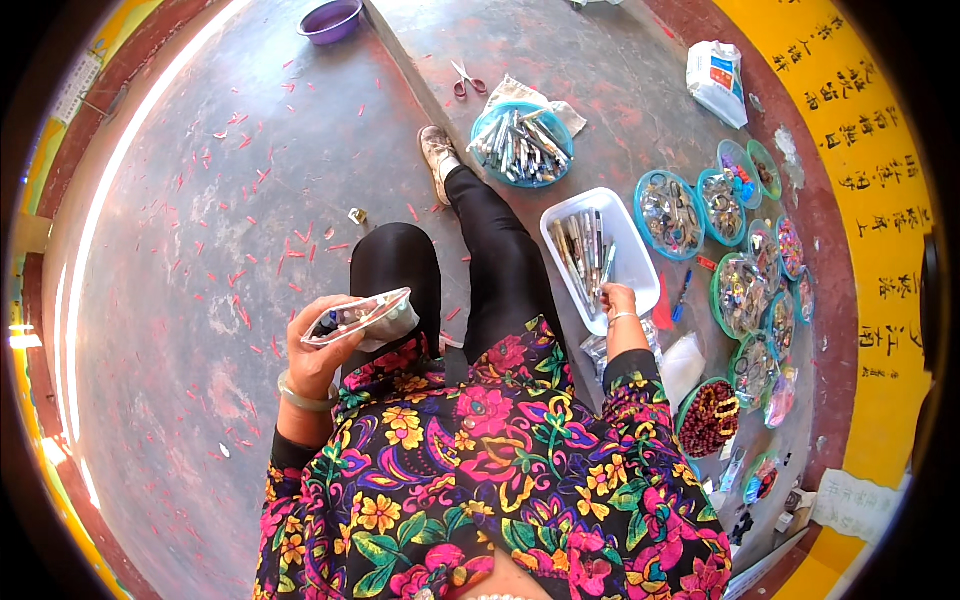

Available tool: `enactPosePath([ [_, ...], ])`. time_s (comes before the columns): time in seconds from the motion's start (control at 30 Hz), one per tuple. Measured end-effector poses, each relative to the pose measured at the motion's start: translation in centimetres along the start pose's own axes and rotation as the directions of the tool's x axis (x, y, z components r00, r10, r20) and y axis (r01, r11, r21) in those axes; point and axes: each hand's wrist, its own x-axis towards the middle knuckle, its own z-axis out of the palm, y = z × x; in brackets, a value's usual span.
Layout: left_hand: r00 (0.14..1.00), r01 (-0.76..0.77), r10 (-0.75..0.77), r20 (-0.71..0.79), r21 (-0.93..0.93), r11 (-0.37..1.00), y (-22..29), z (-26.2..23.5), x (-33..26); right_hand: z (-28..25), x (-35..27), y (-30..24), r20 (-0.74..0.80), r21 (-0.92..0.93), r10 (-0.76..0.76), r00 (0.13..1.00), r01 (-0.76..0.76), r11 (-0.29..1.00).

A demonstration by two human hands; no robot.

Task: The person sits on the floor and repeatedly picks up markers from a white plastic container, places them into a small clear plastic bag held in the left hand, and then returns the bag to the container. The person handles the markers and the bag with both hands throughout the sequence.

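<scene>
- Left hand: grip closed on the side of a small see-through container, beside the near knee.
- Scissors: far floor.
- Blue basket: far, heaped with pens.
- White tray: right, holding loose pens.
- Right hand: at tray's near edge, fingers bunched by the pens; cannot tell if any is gripped.
- Blue marker: right of tray.

The left forearm rises toward nine o'clock, its hand closed in a thumb-and-finger grip — the right forearm reaches up at about three, its hand bunched, pinch unclear — the left knee bent at ten, right leg stretched toward twelve.
</scene>
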Motion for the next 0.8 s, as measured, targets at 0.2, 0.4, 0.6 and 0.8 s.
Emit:
enactPosePath([
  [0.2,0.999,-0.015,0.017,0.037,-0.037,0.999,-0.3,-0.3,0.2,0.3,-7.3,-3.2,0.294,0.535,-0.281,0.914,0.086,0.84],
  [0.4,0.997,-0.004,0.011,0.076,-0.086,0.996,0.3,-0.3,-0.1,1.4,-13.6,-7.1,0.326,0.55,-0.504,0.8,0.273,0.79],
  [0.6,0.989,0.051,-0.031,0.144,-0.135,0.989,0.0,-1.1,-0.1,2.9,-22.2,-13.8,0.289,0.487,-0.728,0.622,0.559,0.671],
  [0.8,0.983,-0.026,0.056,0.172,-0.173,0.985,-0.3,-1.3,-0.1,6.0,-30.8,-19.7,0.369,0.613,-0.882,0.294,0.636,0.469],
])
